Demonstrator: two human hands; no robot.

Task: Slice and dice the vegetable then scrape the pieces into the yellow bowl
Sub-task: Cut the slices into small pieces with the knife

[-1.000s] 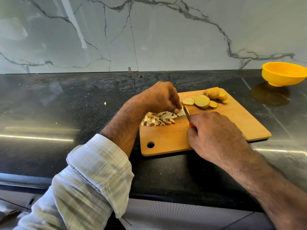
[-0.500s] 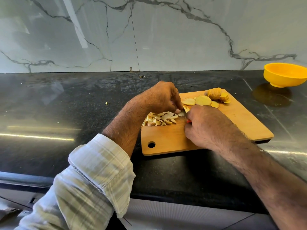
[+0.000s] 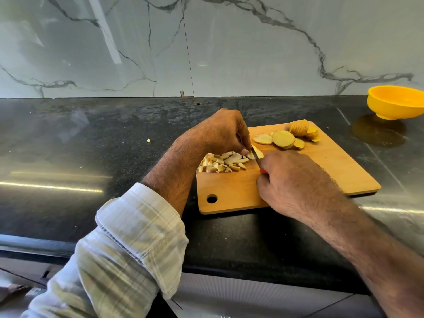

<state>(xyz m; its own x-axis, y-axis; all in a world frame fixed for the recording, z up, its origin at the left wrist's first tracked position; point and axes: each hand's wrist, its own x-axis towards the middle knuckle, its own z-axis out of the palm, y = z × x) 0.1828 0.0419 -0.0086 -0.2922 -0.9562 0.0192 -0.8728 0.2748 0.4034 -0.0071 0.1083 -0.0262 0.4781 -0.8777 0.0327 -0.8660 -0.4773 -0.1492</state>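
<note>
1. The slice (image 3: 257, 153) I'm dicing lies on the cutting board (image 3: 321, 171) near its middle, just at the 3 o'clock edge of the heap of diced pieces (image 3: 223, 162). I want each cut narrow and square to the last, so the new bits match that heap.
2. My left hand (image 3: 220, 131) has its fingers curled down, the tips pinning the slice right beside the blade. I should keep the tips tucked behind the knuckles.
3. My right hand (image 3: 296, 182) is closed round the knife (image 3: 255, 154); only a sliver of red handle and the short blade show, tip pointing to 11 o'clock. I'd cut straight down and not drag sideways.
4. Uncut slices (image 3: 283, 138) wait at 1 o'clock of the slice, with a fanned stack (image 3: 302, 130) beyond them; I take these one by one.
5. The yellow bowl (image 3: 397, 102) stands well apart at 2 o'clock, off the board on the dark counter (image 3: 91, 157); whether it holds anything, I cannot tell. Scraping comes last.
</note>
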